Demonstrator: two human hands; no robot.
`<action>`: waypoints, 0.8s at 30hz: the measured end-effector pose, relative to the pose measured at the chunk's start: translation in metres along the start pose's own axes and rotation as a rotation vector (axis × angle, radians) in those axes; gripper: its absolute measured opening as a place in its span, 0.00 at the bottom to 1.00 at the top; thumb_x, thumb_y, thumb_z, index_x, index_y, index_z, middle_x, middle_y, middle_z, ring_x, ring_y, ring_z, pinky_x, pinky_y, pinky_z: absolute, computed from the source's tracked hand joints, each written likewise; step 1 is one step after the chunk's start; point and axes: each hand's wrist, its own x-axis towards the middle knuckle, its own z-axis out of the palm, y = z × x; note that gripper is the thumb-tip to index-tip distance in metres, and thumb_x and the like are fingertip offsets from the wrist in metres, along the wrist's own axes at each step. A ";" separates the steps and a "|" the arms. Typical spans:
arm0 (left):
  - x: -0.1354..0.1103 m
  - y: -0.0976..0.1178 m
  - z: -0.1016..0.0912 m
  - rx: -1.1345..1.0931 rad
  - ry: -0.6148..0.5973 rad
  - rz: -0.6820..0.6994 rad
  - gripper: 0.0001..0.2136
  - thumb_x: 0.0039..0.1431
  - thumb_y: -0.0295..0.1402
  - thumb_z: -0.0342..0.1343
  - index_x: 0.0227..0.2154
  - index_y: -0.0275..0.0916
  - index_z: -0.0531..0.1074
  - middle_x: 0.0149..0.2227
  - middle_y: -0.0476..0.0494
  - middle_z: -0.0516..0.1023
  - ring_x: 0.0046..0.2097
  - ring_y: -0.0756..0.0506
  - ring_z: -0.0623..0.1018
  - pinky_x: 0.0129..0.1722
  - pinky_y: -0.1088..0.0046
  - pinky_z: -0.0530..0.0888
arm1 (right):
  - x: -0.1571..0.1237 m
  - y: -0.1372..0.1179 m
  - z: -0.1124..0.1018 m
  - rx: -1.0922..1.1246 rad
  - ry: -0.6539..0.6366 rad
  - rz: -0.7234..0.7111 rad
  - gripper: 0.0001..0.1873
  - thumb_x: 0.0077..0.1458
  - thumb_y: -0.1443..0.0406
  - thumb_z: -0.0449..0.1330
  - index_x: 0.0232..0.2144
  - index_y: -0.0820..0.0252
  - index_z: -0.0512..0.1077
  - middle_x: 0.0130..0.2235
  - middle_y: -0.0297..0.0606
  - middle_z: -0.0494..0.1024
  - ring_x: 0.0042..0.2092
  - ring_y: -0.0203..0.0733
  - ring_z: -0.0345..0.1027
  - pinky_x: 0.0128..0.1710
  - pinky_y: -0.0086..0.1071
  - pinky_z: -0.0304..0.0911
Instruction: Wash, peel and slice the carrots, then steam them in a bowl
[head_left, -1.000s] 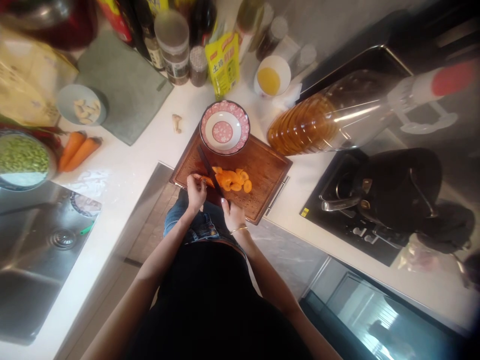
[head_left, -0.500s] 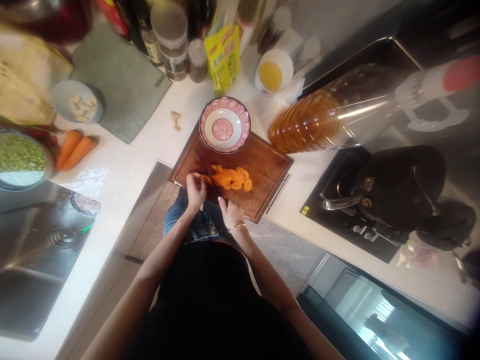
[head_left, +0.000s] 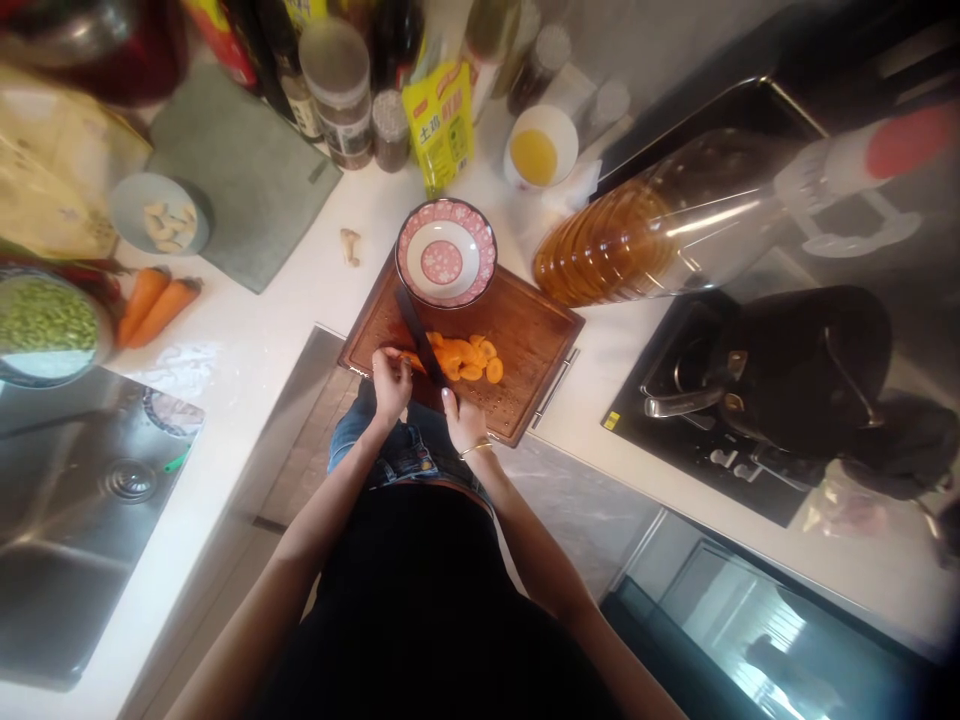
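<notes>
My right hand (head_left: 466,420) is closed round the handle of a dark-bladed knife (head_left: 420,337). The blade points away from me, up the wooden cutting board (head_left: 525,320), with its broad side partly showing. My left hand (head_left: 391,383) pinches a piece of carrot (head_left: 406,357) on the board, just left of the blade; the fingers hide much of it. Right of the blade lies a heap of carrot slices (head_left: 469,358). A pink-rimmed bowl (head_left: 446,252) with nothing in it stands on the board's far edge.
A large oil bottle (head_left: 622,240) stands right of the board, near the stove (head_left: 637,430). The sink (head_left: 67,510), two whole carrots (head_left: 157,308) and a bowl of green pieces (head_left: 49,325) are at left. Behind stand seasoning jars (head_left: 337,90) and a yellow packet (head_left: 441,125).
The knife blade has tilted, so more of its flat side shows than before. My right hand has shifted slightly; my left hand stays on the carrot. The view has moved a little.
</notes>
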 end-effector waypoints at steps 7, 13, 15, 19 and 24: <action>-0.001 -0.001 0.002 0.009 0.019 -0.005 0.12 0.64 0.44 0.55 0.39 0.41 0.62 0.39 0.44 0.67 0.37 0.47 0.73 0.35 0.68 0.75 | -0.014 -0.007 -0.005 -0.057 -0.016 0.010 0.26 0.71 0.52 0.44 0.46 0.61 0.77 0.43 0.47 0.83 0.46 0.50 0.78 0.43 0.33 0.65; -0.001 -0.003 0.003 0.008 0.039 -0.007 0.12 0.64 0.43 0.55 0.39 0.40 0.62 0.39 0.44 0.67 0.37 0.47 0.73 0.36 0.68 0.76 | -0.015 -0.011 -0.008 -0.104 -0.043 0.031 0.27 0.70 0.51 0.44 0.46 0.62 0.76 0.43 0.49 0.83 0.45 0.50 0.78 0.42 0.33 0.65; -0.002 -0.004 0.003 0.002 0.040 -0.017 0.12 0.64 0.43 0.55 0.39 0.40 0.62 0.40 0.43 0.67 0.38 0.47 0.73 0.37 0.68 0.76 | -0.016 -0.014 -0.008 -0.127 -0.054 0.044 0.27 0.70 0.51 0.44 0.47 0.62 0.76 0.43 0.49 0.83 0.44 0.50 0.78 0.42 0.34 0.66; -0.002 -0.006 0.003 0.000 0.031 -0.034 0.12 0.64 0.42 0.56 0.39 0.40 0.63 0.40 0.43 0.68 0.40 0.46 0.74 0.39 0.67 0.76 | -0.009 -0.019 -0.005 -0.144 -0.074 0.052 0.28 0.70 0.50 0.43 0.48 0.63 0.76 0.44 0.50 0.82 0.46 0.51 0.78 0.44 0.35 0.66; 0.000 -0.005 0.002 0.006 0.034 -0.023 0.12 0.63 0.41 0.57 0.39 0.40 0.63 0.40 0.42 0.67 0.40 0.45 0.74 0.38 0.67 0.76 | 0.010 -0.014 0.004 -0.113 -0.057 0.048 0.28 0.70 0.50 0.44 0.48 0.63 0.76 0.44 0.50 0.82 0.47 0.50 0.77 0.46 0.34 0.66</action>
